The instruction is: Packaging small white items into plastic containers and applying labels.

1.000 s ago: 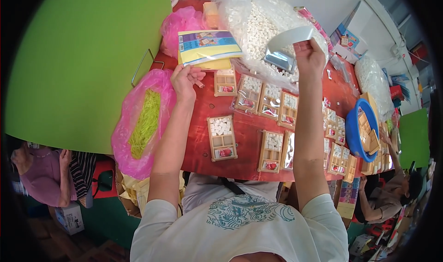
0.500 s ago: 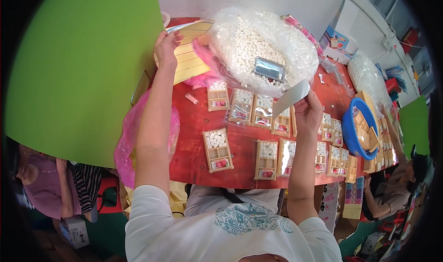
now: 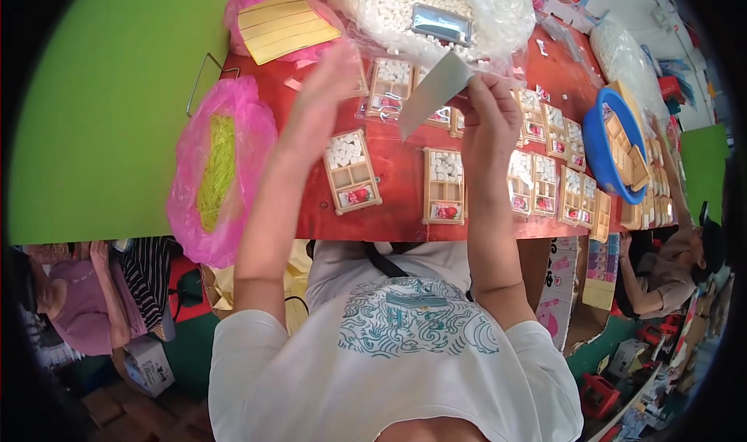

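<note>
My right hand (image 3: 494, 114) pinches a thin pale grey card (image 3: 438, 92) by one end, holding it above the row of trays. Motion smears my left hand (image 3: 331, 76), so its fingers cannot be made out; it is over the table near the yellow striped sheets (image 3: 284, 29). Just below it lies a wooden compartment tray (image 3: 354, 173) with white cubes and a small red-and-white packet. Similar trays, such as one wooden tray (image 3: 444, 189), stand between my arms and to the right. Beyond my hands is a big clear bag of white cubes (image 3: 381, 2) with a dark-framed box (image 3: 441, 25) on it.
A pink bag of yellow-green shreds (image 3: 218, 162) hangs at the table's left edge beside a green panel (image 3: 101, 107). To the right stands a blue basin (image 3: 597, 142) of wooden trays. Other people sit at far left and far right.
My left hand has come away from the yellow sheets and moved toward the right. The card in my right hand has tilted and shifted left. The view has dipped downward.
</note>
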Demonstrator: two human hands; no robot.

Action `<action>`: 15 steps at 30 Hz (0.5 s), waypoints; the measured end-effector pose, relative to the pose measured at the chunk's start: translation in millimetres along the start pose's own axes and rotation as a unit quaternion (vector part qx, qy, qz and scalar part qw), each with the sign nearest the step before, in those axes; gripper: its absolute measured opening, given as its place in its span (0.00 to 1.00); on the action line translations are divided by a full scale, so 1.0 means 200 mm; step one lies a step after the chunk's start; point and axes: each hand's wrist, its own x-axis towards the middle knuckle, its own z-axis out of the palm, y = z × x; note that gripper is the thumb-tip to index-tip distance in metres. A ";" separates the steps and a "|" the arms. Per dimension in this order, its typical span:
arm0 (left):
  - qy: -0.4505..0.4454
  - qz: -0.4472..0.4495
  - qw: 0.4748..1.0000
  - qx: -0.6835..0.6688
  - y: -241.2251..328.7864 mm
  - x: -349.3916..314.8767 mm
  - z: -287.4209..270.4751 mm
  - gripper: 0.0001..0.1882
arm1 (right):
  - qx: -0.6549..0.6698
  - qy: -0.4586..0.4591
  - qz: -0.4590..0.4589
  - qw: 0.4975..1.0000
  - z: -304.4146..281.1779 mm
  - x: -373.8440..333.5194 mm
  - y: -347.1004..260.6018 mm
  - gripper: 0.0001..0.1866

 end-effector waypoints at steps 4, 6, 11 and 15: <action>-0.063 -0.005 0.997 -0.033 -0.19 -0.28 0.12 0.37 | -0.116 -0.061 0.003 0.991 0.16 -0.15 0.09 0.09; -0.071 -0.012 0.994 -0.084 -0.24 -0.34 0.15 0.34 | -0.163 -0.107 0.055 0.979 0.22 -0.22 0.08 0.11; -0.005 -0.035 0.932 -0.361 -0.33 -0.39 0.12 0.21 | -0.132 -0.156 0.113 0.972 0.23 -0.28 0.04 0.10; -0.012 -0.054 0.935 -0.350 -0.32 -0.39 0.10 0.20 | -0.240 -0.128 0.047 0.961 0.16 -0.25 -0.01 0.10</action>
